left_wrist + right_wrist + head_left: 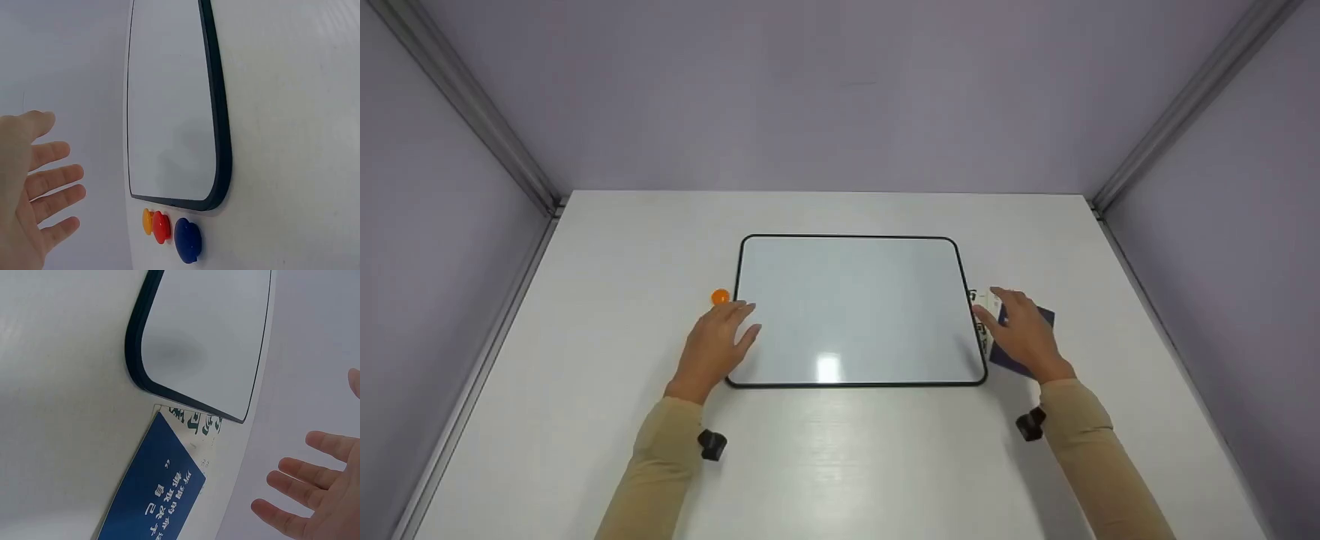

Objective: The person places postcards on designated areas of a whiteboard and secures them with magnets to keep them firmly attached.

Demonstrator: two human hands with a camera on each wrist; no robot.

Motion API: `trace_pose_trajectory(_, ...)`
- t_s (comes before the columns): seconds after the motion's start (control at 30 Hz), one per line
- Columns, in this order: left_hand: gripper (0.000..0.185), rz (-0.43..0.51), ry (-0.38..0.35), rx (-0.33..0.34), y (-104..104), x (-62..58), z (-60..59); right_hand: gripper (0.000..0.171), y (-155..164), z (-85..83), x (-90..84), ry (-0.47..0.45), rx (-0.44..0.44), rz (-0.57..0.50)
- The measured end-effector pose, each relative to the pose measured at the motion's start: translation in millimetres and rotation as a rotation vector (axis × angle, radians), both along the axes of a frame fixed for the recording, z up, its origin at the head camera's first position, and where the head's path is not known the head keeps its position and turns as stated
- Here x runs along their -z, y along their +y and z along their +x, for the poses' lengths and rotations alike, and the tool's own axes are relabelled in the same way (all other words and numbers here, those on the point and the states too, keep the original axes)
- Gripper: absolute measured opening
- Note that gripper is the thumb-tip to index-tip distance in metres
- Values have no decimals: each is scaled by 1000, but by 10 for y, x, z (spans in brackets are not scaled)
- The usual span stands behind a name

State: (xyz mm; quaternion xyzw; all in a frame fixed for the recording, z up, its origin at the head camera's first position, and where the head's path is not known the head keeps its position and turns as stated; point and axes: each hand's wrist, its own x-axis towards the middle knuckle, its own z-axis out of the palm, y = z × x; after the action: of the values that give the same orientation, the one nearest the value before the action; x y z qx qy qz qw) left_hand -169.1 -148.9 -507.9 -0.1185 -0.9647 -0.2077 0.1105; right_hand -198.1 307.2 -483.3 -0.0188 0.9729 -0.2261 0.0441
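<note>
A whiteboard (847, 307) with a thin black frame lies flat on the white table. My left hand (711, 349) hovers over its left edge, fingers loosely extended and holding nothing. Near that edge, the left wrist view shows an orange-yellow round magnet-like button (147, 221), a red one (161, 226) and a blue one (187, 241); in the head view only the orange one shows. Above the right side is my right hand (1024, 334), its fingers spread and holding nothing. Beneath it lie a dark blue card (154, 486) and a white card (194, 424) with green characters, partly covered.
The white table (825, 465) has pale walls (840, 97) behind it and at both sides, with metal posts in the corners. A light reflection shows on the board's front part. Each wrist wears a small black camera (712, 445).
</note>
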Motion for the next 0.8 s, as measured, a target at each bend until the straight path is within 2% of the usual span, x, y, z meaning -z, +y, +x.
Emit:
trace_pose_trajectory(0.17,37,-5,14,24,30,82,55,71,34,22,31,4,-14,-3)
trace_pose_trajectory(0.37,40,-31,-113,32,62,157,119,71,82,67,107,-28,5,-52)
trace_pose_trajectory(0.53,41,-28,-166,41,87,237,190,69,125,90,174,-53,25,-96)
trace_pose_trajectory(0.67,40,-40,-168,62,87,297,251,66,167,97,225,-56,36,-150)
trace_pose_trajectory(0.8,38,-75,-120,102,82,333,289,61,218,88,255,-59,47,-183)
